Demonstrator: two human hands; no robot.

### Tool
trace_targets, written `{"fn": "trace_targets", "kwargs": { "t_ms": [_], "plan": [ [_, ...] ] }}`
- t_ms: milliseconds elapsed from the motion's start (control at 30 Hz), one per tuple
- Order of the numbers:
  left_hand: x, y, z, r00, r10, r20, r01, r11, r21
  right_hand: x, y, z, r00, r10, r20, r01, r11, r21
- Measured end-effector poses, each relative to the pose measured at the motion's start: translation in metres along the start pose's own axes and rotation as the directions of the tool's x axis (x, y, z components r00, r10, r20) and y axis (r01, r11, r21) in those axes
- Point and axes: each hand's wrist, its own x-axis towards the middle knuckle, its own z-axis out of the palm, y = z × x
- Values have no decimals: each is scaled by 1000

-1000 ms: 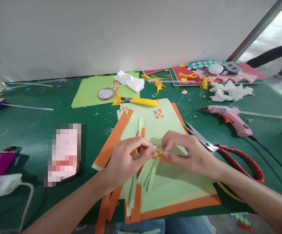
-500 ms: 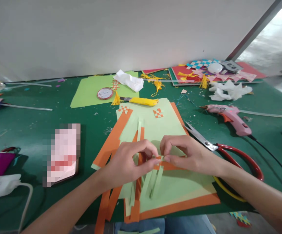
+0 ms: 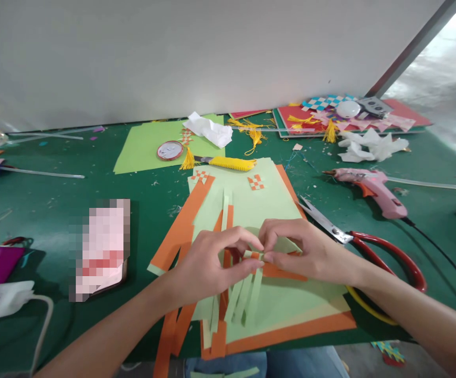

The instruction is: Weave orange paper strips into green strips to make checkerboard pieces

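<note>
Weave (image 3: 253, 255) sits between the two hands, over the pale green sheets (image 3: 286, 304). I find the right hand (image 3: 310, 249) pinching its right edge between thumb and index finger. The left hand (image 3: 215, 265) has its thumb at the near side and its index finger at the far side; I cannot tell whether they press on it. Green strips (image 3: 243, 299) trail from the weave toward the near edge. Beneath the right hand I note an orange strip (image 3: 285, 271); whether it joins the weave, I cannot confirm. Two checked squares (image 3: 256, 182) lie apart at the sheets' far end, near the yellow cutter (image 3: 233, 164). Scissors (image 3: 338, 233), blades slightly parted, lie to the right, the glue gun (image 3: 373, 184) beyond. A pixelated phone (image 3: 105, 247) lies well left.
</note>
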Motion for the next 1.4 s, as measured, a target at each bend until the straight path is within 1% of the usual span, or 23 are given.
{"fn": "trace_targets", "kwargs": {
  "t_ms": [200,333,433,667,767,933,1033,1100,1167,1267,1400],
  "plan": [
    [4,5,1,993,-72,-98,68,997,-41,-1,3,3,997,-57,-60,54,998,-43],
    [5,6,0,989,-113,-93,108,993,-51,-1,6,4,982,-163,-95,153,982,-107],
    [5,6,0,988,-119,-98,114,992,-51,-1,7,5,978,-181,-101,167,977,-132],
    [2,3,5,982,-106,-154,97,993,-65,0,5,4,987,-117,-114,104,988,-116],
    [2,2,6,983,-100,-154,94,994,-50,1,4,5,988,-74,-135,59,992,-114],
    [4,3,5,986,-145,-87,138,987,-83,1,4,5,992,-17,-121,11,999,-50],
    [5,5,5,981,-194,-24,191,978,-77,1,3,4,988,29,-150,-27,1000,13],
    [4,6,6,979,-206,7,205,975,-86,2,2,2,983,58,-172,-49,997,53],
    [4,7,6,980,-200,12,200,972,-123,3,2,1,984,101,-150,-90,993,77],
    [3,7,6,978,-209,-5,206,966,-155,3,2,-1,981,176,-77,-173,984,42],
    [3,6,4,967,-255,-26,249,960,-131,2,3,-3,976,208,-62,-209,978,-4]
  ]
}}
